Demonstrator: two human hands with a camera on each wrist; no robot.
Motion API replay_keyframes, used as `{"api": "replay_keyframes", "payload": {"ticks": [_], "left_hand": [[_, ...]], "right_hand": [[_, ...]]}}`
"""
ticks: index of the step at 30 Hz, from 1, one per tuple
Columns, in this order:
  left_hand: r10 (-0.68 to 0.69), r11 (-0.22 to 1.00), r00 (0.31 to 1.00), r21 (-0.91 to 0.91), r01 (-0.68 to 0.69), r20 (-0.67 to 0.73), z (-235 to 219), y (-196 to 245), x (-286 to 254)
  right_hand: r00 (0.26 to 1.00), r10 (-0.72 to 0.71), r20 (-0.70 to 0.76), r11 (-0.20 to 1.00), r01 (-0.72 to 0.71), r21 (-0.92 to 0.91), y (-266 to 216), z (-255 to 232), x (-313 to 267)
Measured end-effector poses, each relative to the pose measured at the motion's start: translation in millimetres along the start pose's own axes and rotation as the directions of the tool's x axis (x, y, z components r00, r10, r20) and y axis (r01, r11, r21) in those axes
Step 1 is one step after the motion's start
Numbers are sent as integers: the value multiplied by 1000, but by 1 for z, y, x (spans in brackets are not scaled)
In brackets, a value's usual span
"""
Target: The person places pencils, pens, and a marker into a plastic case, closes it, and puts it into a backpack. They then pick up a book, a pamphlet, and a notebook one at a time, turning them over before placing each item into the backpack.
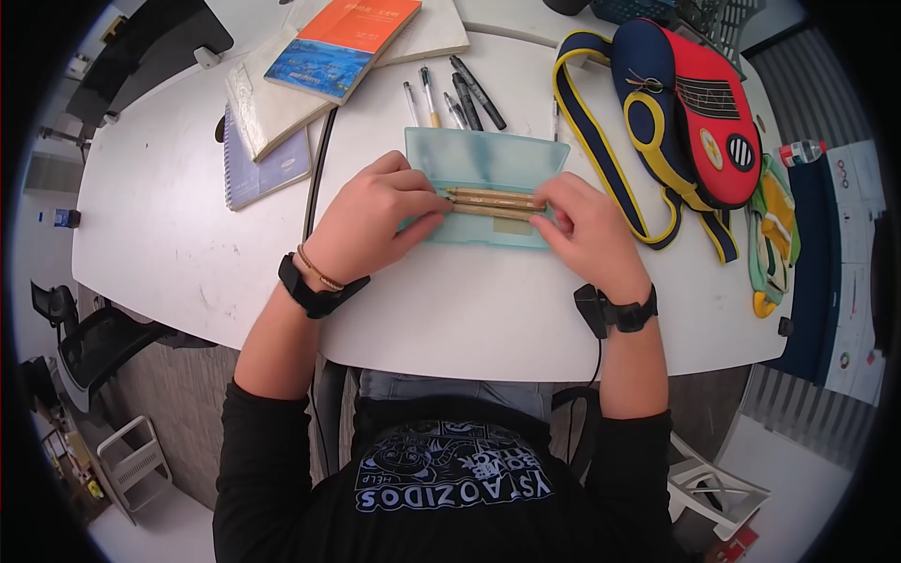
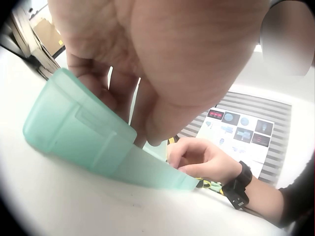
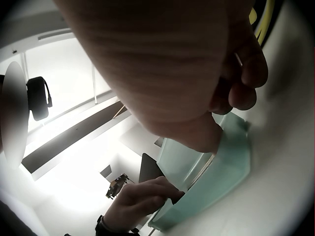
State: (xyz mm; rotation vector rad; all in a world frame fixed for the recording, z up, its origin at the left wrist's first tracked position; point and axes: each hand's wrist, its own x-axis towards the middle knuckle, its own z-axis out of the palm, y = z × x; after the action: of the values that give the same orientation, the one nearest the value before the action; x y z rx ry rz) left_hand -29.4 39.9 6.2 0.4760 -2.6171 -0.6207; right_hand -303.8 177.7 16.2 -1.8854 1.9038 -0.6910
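A translucent teal pencil case (image 1: 487,155) lies with its lid raised on the white table. Several wooden pencils (image 1: 497,199) lie side by side across its lower half, tips toward the left. My left hand (image 1: 380,206) reaches over the left end and pinches the pencils near their tips between thumb and fingers. At the other end my right hand (image 1: 587,225) has its fingers curled and pinches the pencils' blunt ends. From the left wrist, the case's end wall (image 2: 74,128) shows below the palm, whose fingertips are hidden inside. A pale piece (image 1: 511,226) sits under the pencils.
Several pens (image 1: 466,98) lie behind the lid. Books (image 1: 343,47) and a spiral notebook (image 1: 270,169) are stacked at the back left. A red and navy bag (image 1: 694,113) with a yellow-edged strap stands on the right, beside a colourful cloth item (image 1: 774,225) and a bottle (image 1: 801,153).
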Motion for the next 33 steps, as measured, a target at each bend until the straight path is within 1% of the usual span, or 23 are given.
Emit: {"api": "replay_keyframes", "payload": {"ticks": [1, 5, 7, 8, 10, 11, 12, 14, 15, 16, 19, 21, 22, 23, 25, 26, 27, 29, 30, 31, 33], "left_hand": [[0, 1000, 1000, 6, 0, 9, 0, 0, 0], [-2, 1000, 999, 11, 1, 36, -2, 2, 0], [-7, 1000, 999, 14, 6, 50, -3, 3, -1], [-12, 1000, 998, 17, 11, 65, -4, 3, -1], [-13, 1000, 997, 16, 12, 72, -4, 3, -2], [-13, 1000, 997, 14, 12, 79, -5, 3, -2], [-12, 1000, 997, 18, 11, 75, -4, 4, -2], [34, 999, 998, 23, -35, 56, -4, 2, -1], [72, 997, 997, 28, -72, -10, -2, 4, 0], [70, 996, 997, 46, -72, 32, 0, -3, -3], [49, 999, 998, 18, -49, 48, -12, 4, 0], [21, 1000, 999, 1, -21, 34, -12, 4, -2], [31, 999, 999, 18, -31, 16, -11, 3, -3], [39, 999, 999, -2, -39, 8, -11, 3, -3], [44, 999, 999, -15, -44, -5, -12, 1, -5], [19, 998, 1000, -58, -18, 13, -15, 1, -6], [-4, 995, 999, -101, 8, 34, -17, 2, -5], [-3, 994, 1000, -106, 4, 12, -16, 0, -6], [-5, 993, 1000, -119, 6, 6, -15, 0, -7], [-1, 994, 1000, -113, 2, 2, -14, -1, -7], [-1, 989, 999, -145, -4, -36, -14, -2, -7]], "right_hand": [[996, -87, -15, 996, 88, 20, 0, 2, 0], [997, -75, 31, 995, 73, 66, 5, 4, -1], [995, -92, -25, 992, 94, 88, 5, 7, -1], [995, -92, -25, 992, 94, 88, 3, 7, 0], [998, -34, -47, 995, 38, 87, -3, 8, 0], [998, -36, -48, 995, 40, 86, -3, 8, -1], [997, -55, -50, 997, 58, 56, -1, 9, -1], [993, -101, -56, 995, 101, -4, 3, 13, -4], [985, -151, -82, 988, 148, -46, 7, 13, -1], [984, -143, -102, 990, 142, -20, 4, 10, 4], [992, -82, -92, 994, 88, 64, -8, 3, 1], [990, -94, -102, 992, 102, 75, -8, 3, 2], [986, -106, -129, 991, 116, 73, -10, 3, 1], [982, -125, -142, 989, 135, 61, -11, 0, 2], [993, -45, -114, 989, 60, 133, -10, -3, 0], [985, -5, -175, 989, 32, 148, -7, -3, -1], [984, -15, -180, 989, 42, 142, -3, -4, 0], [925, 54, -375, 995, -18, 97, 10, -6, 3], [919, 87, -384, 995, -62, 76, 17, -7, 5], [917, 81, -390, 996, -56, 75, 21, -7, 5], [926, 125, -357, 992, -106, 72, 23, -7, 5]]}}
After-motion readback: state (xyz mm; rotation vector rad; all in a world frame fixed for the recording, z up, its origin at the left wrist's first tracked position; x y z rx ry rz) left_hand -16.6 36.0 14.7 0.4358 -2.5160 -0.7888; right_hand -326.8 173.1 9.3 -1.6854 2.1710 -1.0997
